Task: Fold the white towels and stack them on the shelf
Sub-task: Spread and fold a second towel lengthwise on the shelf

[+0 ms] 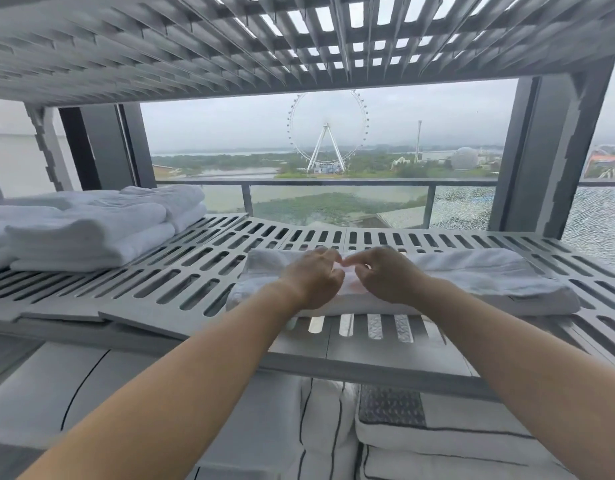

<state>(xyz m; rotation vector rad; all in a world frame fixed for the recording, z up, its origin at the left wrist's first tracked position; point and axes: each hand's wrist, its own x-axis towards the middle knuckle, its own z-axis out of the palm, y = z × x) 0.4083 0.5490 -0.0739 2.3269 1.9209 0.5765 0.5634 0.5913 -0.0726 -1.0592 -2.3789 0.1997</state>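
A folded white towel (482,278) lies lengthwise on the grey slotted shelf (181,271), right of centre. Both my hands are over its middle. My left hand (313,277) rests on the towel with fingers curled, and my right hand (382,275) sits beside it, fingers bent, fingertips nearly meeting the left's. Whether either hand pinches the cloth cannot be told. A stack of folded white towels (91,226) sits at the shelf's left end.
Another slotted grey shelf (229,46) hangs close overhead. Grey uprights (541,150) frame the back, with a window and balcony rail behind. Below the shelf lie white pillows or bedding with dark piping (437,445).
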